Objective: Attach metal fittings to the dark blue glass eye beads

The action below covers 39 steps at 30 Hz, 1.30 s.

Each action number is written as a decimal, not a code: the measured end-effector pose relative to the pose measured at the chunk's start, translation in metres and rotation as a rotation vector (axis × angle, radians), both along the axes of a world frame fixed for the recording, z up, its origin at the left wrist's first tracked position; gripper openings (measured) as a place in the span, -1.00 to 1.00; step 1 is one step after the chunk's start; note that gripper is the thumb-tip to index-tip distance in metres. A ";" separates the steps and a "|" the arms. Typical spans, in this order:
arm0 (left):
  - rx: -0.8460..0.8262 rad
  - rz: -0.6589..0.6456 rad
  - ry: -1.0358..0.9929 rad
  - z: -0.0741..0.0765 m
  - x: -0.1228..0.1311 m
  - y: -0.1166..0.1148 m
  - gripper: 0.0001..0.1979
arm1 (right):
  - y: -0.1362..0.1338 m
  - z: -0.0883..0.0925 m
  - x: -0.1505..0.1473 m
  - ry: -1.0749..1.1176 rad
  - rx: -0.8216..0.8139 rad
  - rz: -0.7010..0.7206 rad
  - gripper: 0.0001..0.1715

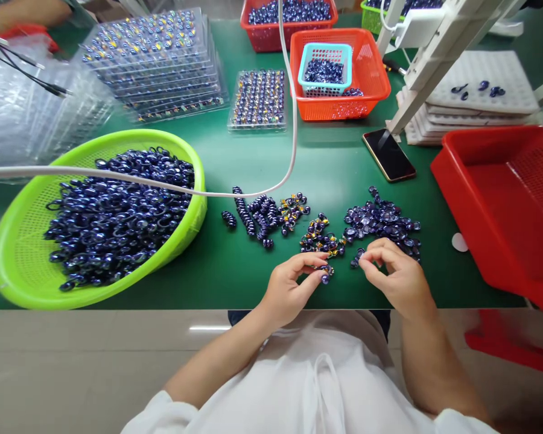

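Observation:
My left hand [296,283] pinches a small dark blue shiny piece [325,278] between thumb and fingertips, just below a pile of blue-and-gold pieces [321,236]. To the right, my right hand [396,274] has its thumb and fingers closed at the edge of a small cluster of dark pieces [357,258]; what they hold, if anything, is too small to make out. Behind that hand lies a heap of flat dark blue pieces [380,220]. Rows of dark rounded pieces [263,217] lie left of the gold ones.
A green basket [200,199] of dark rings stands at left, a red bin [461,199] at right. Farther back are stacked clear trays [163,66], an orange basket [371,66], a phone [389,155] and white trays [479,78]. A white cable [294,120] hangs across.

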<state>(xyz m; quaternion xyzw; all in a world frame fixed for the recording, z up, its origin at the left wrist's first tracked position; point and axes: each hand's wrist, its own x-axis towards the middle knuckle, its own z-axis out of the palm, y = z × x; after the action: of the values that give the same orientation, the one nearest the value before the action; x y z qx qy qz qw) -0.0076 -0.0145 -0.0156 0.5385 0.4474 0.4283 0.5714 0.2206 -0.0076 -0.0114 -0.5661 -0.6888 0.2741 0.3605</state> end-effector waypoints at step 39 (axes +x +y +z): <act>-0.222 0.213 -0.142 0.008 -0.007 -0.003 -0.82 | -0.019 -0.007 -0.065 0.337 -0.051 0.032 -0.87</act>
<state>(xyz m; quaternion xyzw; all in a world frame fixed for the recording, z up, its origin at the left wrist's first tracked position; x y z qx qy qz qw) -0.0147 -0.0174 -0.0076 0.3898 0.5053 0.4712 0.6088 0.1557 -0.0267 -0.0184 -0.5101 -0.6204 0.3881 0.4519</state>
